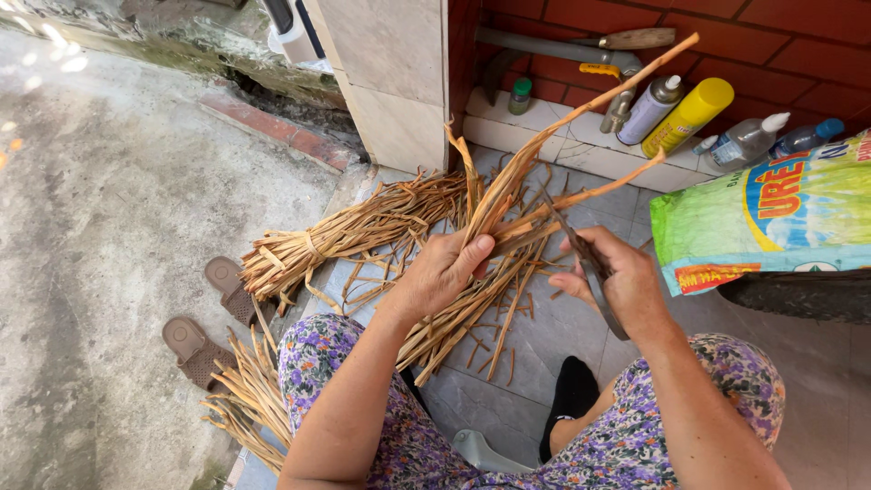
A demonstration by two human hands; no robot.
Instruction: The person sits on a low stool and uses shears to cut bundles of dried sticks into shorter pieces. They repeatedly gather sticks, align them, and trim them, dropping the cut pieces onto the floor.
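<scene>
My left hand (446,270) grips a bunch of dry tan strips (508,195) that fan upward toward the wall. My right hand (615,277) holds a dark knife (585,263), its blade pointing up against the strips just right of the left thumb. A tied bundle of the same strips (336,238) lies on the tiled floor to the left. More loose strips (463,318) run under my left hand, and another pile (249,395) lies by my left knee. My knees in purple flowered trousers fill the bottom of the view.
A pair of brown sandals (204,322) lies on the concrete at left. Spray cans (685,116) and bottles (748,141) stand on the ledge by the red brick wall. A green and white sack (771,222) rests on a tyre (798,295) at right.
</scene>
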